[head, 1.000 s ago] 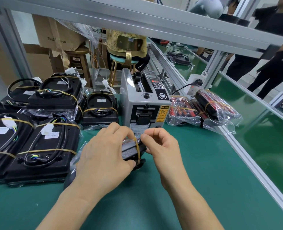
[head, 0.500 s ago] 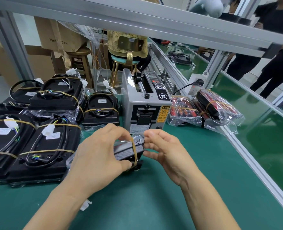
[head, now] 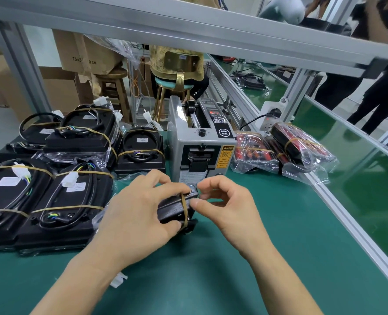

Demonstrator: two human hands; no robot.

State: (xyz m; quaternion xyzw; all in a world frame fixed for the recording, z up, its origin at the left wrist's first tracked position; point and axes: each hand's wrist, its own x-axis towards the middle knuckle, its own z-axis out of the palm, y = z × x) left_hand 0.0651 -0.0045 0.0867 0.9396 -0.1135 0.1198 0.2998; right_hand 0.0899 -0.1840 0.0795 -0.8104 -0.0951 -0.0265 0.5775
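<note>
Grips a small black textured box (head: 171,210) in the left hand (head: 138,214), with the fingers (head: 163,185) curled over its top and the thumb clamped against its near lower edge. Keeps it low at the middle of the green worktop (head: 211,280), directly in front of the grey automatic tape dispenser (head: 199,153); cannot tell whether its underside touches the surface. Wrapped round the box near its right end: a tan rubber band (head: 185,206). Meets that same end with the right hand (head: 231,210), fingers (head: 213,181) curled, thumb tip against the end face just beside the band, forefinger tip just above a shiny metal corner; cannot tell whether anything is pinched there. Lying to the left on the worktop: flat black housings (head: 58,201) with coiled cables and white connectors, each strapped with rubber bands, some in clear bags and some stacked. To the right of the dispenser: clear bags of red-and-black parts (head: 290,151), touching one another. Near the left forearm: a small white plastic clip (head: 119,279). Behind the dispenser: a white power strip (head: 271,113) on the aluminium frame, a gold-legged stool (head: 174,87), a wooden stool (head: 113,87) and cardboard boxes (head: 83,53).
</note>
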